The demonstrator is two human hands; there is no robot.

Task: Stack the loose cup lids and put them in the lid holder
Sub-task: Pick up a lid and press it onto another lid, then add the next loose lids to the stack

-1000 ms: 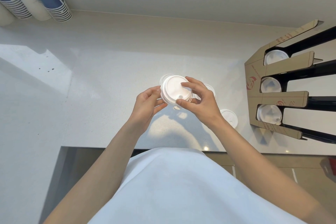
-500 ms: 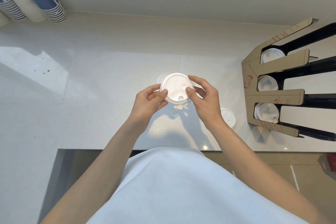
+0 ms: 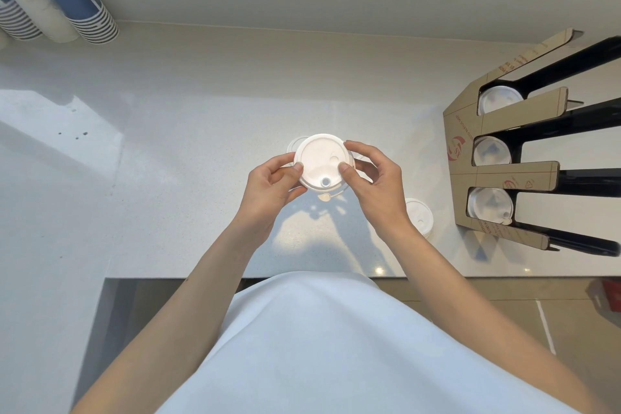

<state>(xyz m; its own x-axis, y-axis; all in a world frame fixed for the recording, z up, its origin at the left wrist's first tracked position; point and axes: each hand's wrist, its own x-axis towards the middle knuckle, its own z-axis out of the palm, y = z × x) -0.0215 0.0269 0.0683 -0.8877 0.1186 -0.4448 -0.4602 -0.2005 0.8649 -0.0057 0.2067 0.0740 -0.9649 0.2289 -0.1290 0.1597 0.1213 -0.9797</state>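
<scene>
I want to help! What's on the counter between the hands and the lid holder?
Head view: one loose white lid lies on the counter, right of the right hand, before the lid holder.

White speckled countertop (image 3: 168, 178), stacked paper cups (image 3: 50, 7) far left, possibly a red object (image 3: 610, 292) on floor

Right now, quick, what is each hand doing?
Left hand: fingers closed on the stack of white lids.
Right hand: fingers closed on the same stack, from the other side.
</scene>
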